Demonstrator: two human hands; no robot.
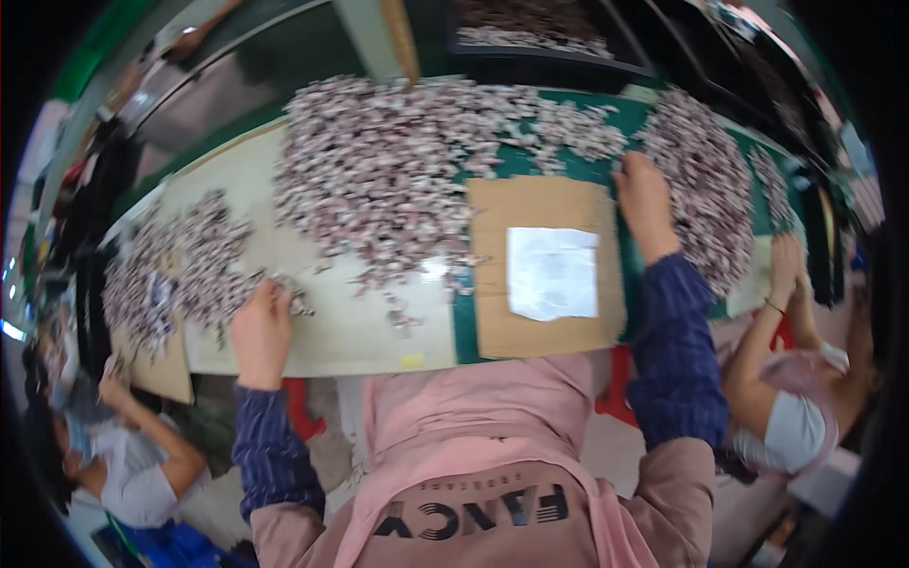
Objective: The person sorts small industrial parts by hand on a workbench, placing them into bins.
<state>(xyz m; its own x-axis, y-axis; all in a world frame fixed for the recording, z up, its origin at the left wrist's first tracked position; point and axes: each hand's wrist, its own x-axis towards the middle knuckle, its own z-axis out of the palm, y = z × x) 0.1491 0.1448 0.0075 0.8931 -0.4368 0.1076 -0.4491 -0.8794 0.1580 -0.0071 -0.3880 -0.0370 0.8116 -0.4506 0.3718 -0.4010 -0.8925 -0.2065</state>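
Pieces [369,170], small and greyish-pink, lie heaped across the table [350,346] in the head view. Your left hand [262,333] curls beside the left heap [210,256]; your right hand [646,204], also curled, sits between the cardboard [492,275] and the right heap [696,189]. Whether either pinches anything, I cannot tell.

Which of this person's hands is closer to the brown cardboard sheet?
Right. The right hand is beside the upper right corner of the cardboard sheet; the left hand is well off to its left, across the pale tabletop.
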